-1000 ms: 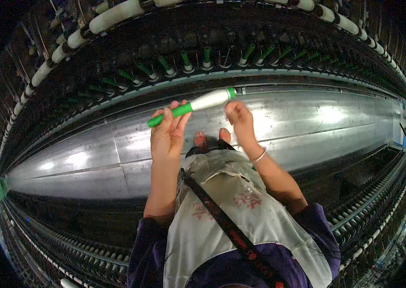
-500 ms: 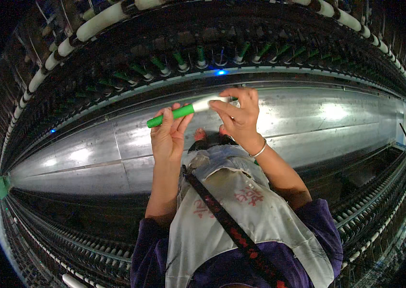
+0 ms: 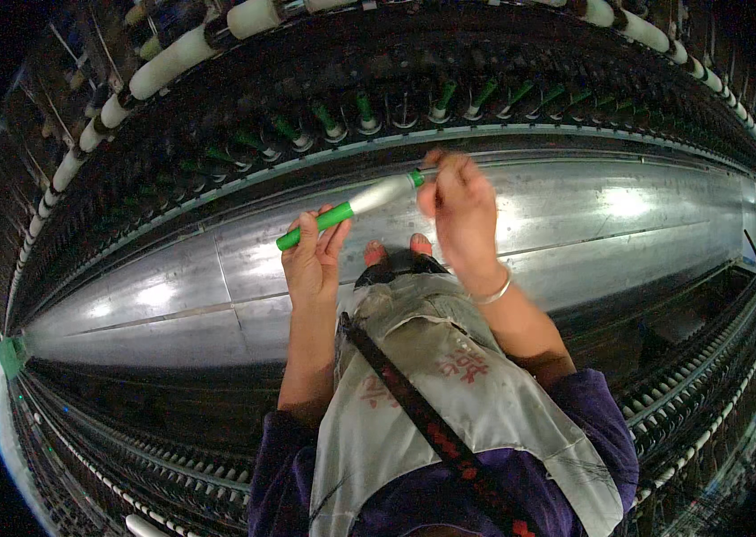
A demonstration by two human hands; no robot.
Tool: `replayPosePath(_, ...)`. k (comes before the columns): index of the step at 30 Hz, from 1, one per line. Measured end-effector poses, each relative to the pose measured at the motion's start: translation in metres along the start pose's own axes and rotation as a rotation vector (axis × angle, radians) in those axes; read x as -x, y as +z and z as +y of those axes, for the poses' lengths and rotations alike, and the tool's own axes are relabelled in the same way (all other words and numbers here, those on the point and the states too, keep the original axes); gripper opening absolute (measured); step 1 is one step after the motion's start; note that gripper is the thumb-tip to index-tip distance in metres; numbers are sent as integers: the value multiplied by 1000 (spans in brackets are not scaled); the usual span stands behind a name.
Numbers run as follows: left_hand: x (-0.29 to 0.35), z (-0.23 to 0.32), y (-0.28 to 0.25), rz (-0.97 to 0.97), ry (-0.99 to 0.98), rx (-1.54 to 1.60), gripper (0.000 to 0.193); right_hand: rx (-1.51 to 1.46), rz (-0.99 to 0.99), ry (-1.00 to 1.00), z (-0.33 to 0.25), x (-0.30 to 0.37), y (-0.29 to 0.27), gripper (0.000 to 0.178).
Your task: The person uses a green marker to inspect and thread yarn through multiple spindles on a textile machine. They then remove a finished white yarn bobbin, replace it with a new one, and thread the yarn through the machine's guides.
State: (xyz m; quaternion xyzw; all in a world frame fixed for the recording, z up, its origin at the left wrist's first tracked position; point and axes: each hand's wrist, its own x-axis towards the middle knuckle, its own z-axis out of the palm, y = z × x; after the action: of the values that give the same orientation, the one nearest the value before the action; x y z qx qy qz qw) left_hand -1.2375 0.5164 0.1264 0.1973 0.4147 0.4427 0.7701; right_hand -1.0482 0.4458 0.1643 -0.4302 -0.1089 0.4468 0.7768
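head: bobbin [image 3: 348, 210] above metal floor [image 3: 566, 242], green tube row [image 3: 365, 109] beyond.

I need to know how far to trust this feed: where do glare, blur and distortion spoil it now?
Head view: right hand motion-blurred, left hand fairly crisp; same view: white part of the bobbin smeared, glare spots on the metal surface, white rollers bowed near the upper edge, corners black.

Purple short sleeves [image 3: 597, 421], pale apron [image 3: 494, 416] with red markings [image 3: 465, 367], black strap [image 3: 433, 427] patterned red, slim silvery bangle [image 3: 501, 290]
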Motion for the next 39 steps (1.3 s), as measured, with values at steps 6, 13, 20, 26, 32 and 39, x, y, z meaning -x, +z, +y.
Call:
replayPosePath(6,-15,26,0,144,57,51,30,433,-385,260,22,39,-51,6)
replayPosePath(13,-22,-61,35,-553,197,-1481,34,95,163,-90,2,-70,-71,5)
replayPosePath(20,-55,-2,-189,-493,276,-1989,38,1059,23,-238,-7,-105,-212,12)
replayPosePath(26,-126,62,-259,115,252,-497,18,1847,-383,-384,89,-104,-169,25)
replayPosePath(32,-126,165,-212,-45,515,-1637,20,1917,-329,-195,90,-165,-118,74)
replayPosePath(39,-154,119,-244,113,650,-1299,22,1999,-5,-398,128,-159,-122,38)
